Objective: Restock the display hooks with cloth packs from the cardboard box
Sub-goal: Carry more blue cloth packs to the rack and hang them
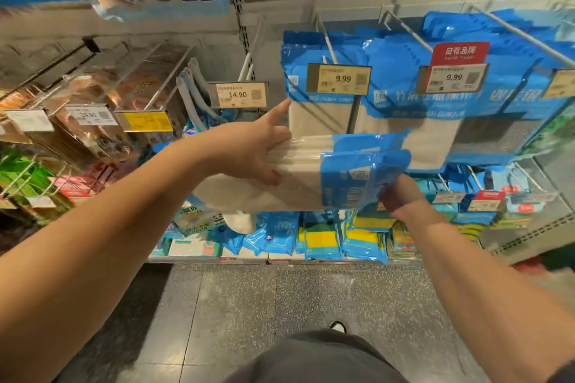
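Both of the person's arms reach forward and up from the bottom corners of the frame toward the display. Between the hands, at centre frame, a stack of cloth packs (314, 174) lies sideways, its white cloth to the left and its blue headers to the right. The left hand (249, 149) clasps the white end: the thumb presses on the near face, the other fingers wrap over the top edge, and the index finger points straight up at the lower left corner of the hanging packs (323, 93). The right hand (401, 193) comes in from below, fingers curled round the blue header end, partly hidden behind the plastic. The held stack sits just beneath and in front of the hanging packs, overlapping their lower edges. Those packs hang from a wire hook (326, 40) behind a 9.99 price tag (339, 79) in the upper middle. Similar blue packs fill the upper right.
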